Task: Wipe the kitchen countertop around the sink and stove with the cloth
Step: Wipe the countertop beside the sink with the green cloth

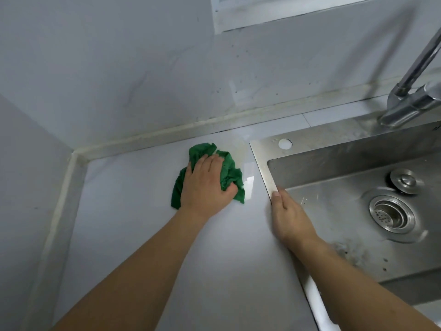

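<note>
Pressing flat, the left hand (205, 185) spreads its fingers (210, 163) over the green cloth (230, 173), thumb hooked round its right edge: palm pressure, likely to keep the bunched cloth from sliding out mid-stroke. Cloth lies on the countertop (133, 211), left of the sink (262, 163), near the back-wall sealant strip (167, 136). Right hand (291, 218) holds nothing; it rests on the sink's left rim, thumb along the edge, other fingers hidden, probably bracing the lean. Faucet (410, 101) beyond. Stove not in view. Yellowish smear beside the cloth's far edge looks unwiped.
</note>
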### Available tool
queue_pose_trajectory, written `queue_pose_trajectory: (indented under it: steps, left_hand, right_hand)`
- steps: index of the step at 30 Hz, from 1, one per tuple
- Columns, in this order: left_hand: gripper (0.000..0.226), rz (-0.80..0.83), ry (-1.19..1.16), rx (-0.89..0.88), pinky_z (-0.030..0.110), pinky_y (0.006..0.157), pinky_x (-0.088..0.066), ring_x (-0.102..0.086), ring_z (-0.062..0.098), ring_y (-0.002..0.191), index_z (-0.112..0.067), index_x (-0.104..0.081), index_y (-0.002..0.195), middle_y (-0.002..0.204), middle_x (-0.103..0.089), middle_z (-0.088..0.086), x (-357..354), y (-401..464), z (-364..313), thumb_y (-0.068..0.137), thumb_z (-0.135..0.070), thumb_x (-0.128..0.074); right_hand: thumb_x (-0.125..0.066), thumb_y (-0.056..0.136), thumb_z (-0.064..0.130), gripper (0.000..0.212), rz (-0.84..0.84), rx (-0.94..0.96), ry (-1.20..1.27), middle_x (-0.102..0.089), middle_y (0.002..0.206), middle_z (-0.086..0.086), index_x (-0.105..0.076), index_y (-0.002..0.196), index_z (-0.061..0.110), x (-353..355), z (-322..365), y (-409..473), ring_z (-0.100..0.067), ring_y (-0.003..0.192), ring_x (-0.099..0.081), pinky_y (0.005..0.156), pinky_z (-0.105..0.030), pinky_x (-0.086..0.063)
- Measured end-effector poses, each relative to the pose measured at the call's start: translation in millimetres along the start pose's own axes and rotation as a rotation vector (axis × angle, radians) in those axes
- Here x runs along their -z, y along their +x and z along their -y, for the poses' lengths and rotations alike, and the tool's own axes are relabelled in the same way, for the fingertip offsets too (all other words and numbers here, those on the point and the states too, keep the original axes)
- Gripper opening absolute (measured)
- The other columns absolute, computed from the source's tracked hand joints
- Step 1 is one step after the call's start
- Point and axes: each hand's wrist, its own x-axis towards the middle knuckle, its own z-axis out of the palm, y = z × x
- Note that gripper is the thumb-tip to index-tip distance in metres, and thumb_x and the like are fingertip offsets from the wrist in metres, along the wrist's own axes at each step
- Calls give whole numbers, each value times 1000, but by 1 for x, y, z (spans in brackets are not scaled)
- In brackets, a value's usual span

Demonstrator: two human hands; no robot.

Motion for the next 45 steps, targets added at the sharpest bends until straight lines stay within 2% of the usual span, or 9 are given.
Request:
queue_pose_trajectory:
  steps: [5,8,13,18,23,27,32,38,45]
  left_hand:
    - [60,-40,-63,-75,51,109,-36,-40,30,133,-19,-60,124,146,-42,7,13,-73,11,71,-47,-58]
    - [70,-106,47,188,56,114,-25,-23,39,140,-29,-53,134,153,-25,12,21,-93,28,69,-57,-52]
    - [83,-31,25,352,52,116,-24,-30,36,139,-17,-33,148,149,-40,15,18,-45,45,76,-57,-41]
    - [77,-13,59,311,50,109,-33,-42,35,129,-12,-48,137,139,-51,15,12,17,66,77,-56,-28]
    - [57,-77,30,125,49,113,-30,-34,33,135,-23,-44,144,152,-35,9,6,49,56,88,-35,-49]
    - [52,-21,-54,31,43,109,-31,-39,32,127,-33,-51,139,142,-46,8,16,55,48,88,-22,-52]
    - [46,107,-160,-312,39,102,-34,-45,24,117,-34,-67,120,128,-57,0,13,-9,15,79,-37,-47]
    - [65,-1,-59,-143,45,112,-29,-28,32,135,-25,-39,146,149,-31,13,3,21,11,83,-40,-47]
    - [40,-68,-13,-38,41,93,-42,-48,29,102,-7,-63,119,106,-58,12,-8,99,5,84,-25,-53]
  right_hand:
    - [-16,101,40,43,-2,-42,-95,-60,123,-2,-41,134,31,-1,5,4,-31,112,-53,90,-41,-39]
    - [-11,100,39,42,0,-100,-274,-62,114,-7,-40,128,26,1,14,1,-33,102,-56,77,-39,-35]
    - [-8,99,41,42,23,-161,-339,-62,111,-10,-41,115,20,5,23,1,-32,102,-56,76,-39,-33]
    - [-8,100,43,43,9,-163,-313,-60,107,-9,-42,113,21,1,17,-1,-34,108,-54,77,-39,-31]
    - [-9,100,43,40,4,-141,-279,-54,95,-5,-42,107,22,0,14,2,-32,96,-52,76,-39,-35]
    - [-11,100,43,39,15,-125,-217,-59,104,-8,-42,110,22,2,14,0,-31,93,-49,77,-39,-35]
    - [-11,100,45,33,38,-149,-180,-60,108,-9,-39,103,26,4,15,0,-30,92,-50,79,-39,-37]
    - [-12,100,46,35,49,-174,-141,-61,111,-7,-42,107,28,6,16,-2,-30,101,-53,83,-40,-39]
    - [-13,99,47,37,44,-172,-88,-59,108,-3,-43,114,32,5,10,1,-30,103,-53,85,-40,-41]
